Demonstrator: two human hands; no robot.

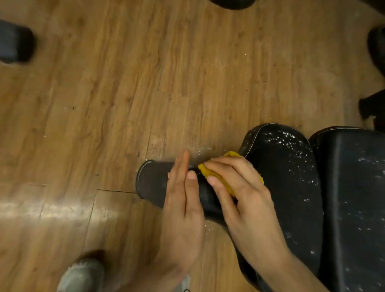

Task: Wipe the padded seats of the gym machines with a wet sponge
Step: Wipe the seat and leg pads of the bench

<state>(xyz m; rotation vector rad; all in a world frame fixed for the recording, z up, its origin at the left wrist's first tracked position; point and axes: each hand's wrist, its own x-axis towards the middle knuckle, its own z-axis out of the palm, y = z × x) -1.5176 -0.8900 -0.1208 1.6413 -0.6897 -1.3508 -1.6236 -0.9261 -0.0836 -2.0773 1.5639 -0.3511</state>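
A black padded seat (287,171) fills the lower right, speckled with white crumbs. Its narrow front end (152,181) juts left over the floor. My right hand (243,200) grips a yellow sponge (220,179) and presses it on the seat's narrow part. Most of the sponge is hidden under the fingers. My left hand (183,208) lies edge-on with straight fingers against the narrow end, just left of the sponge. A second black pad (354,198) adjoins the seat on the right, also flecked with white.
A wood-plank floor (125,93) with scattered white crumbs lies around the seat. My grey shoe (83,275) is at the bottom left. Dark machine parts sit at the left edge (14,43), top (231,2) and right edge (375,62).
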